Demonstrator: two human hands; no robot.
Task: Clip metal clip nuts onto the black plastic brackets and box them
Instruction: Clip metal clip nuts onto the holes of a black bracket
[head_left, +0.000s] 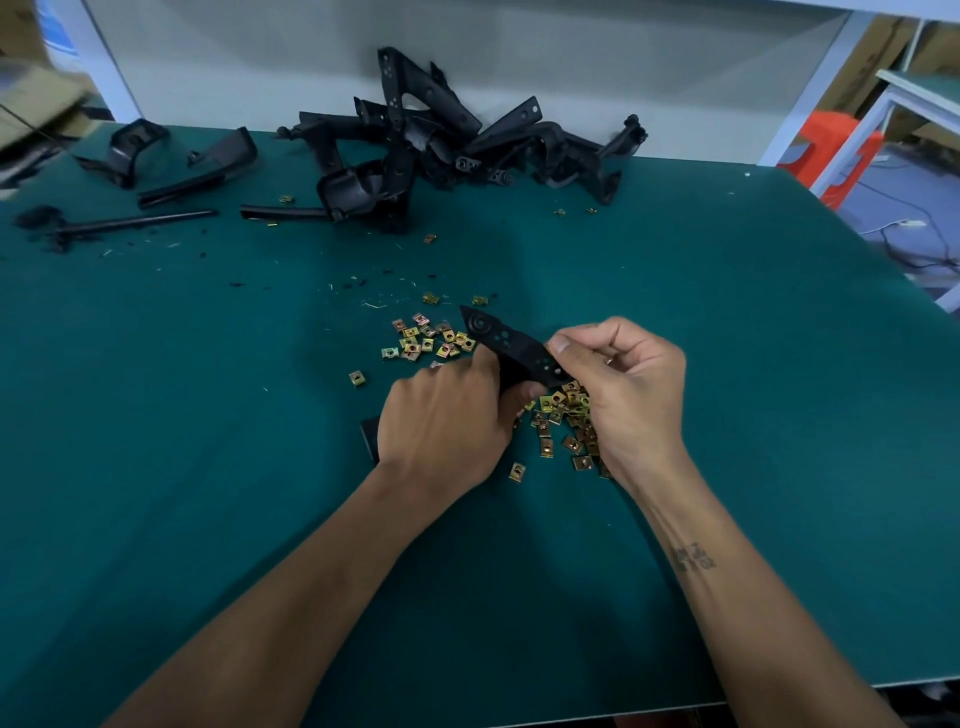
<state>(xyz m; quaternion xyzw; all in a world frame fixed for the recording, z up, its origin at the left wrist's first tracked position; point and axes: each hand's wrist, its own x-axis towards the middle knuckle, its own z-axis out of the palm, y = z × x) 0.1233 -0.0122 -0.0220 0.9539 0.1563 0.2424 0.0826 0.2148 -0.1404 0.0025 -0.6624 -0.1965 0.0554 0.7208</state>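
Fingers (558, 345) pinch bracket (511, 345) over scattered clip nuts (431, 343).

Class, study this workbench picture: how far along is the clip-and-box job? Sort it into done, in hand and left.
Done: nothing shows as finished; no box is clearly in view.
In hand: the left hand grips a black bracket, and the right hand pinches at its edge, apparently fitting a clip.
Left: a pile of brackets at the back and loose clips scattered on the green table.

Bare forearms, no sleeves; dark tattoo (693, 558) on right forearm.
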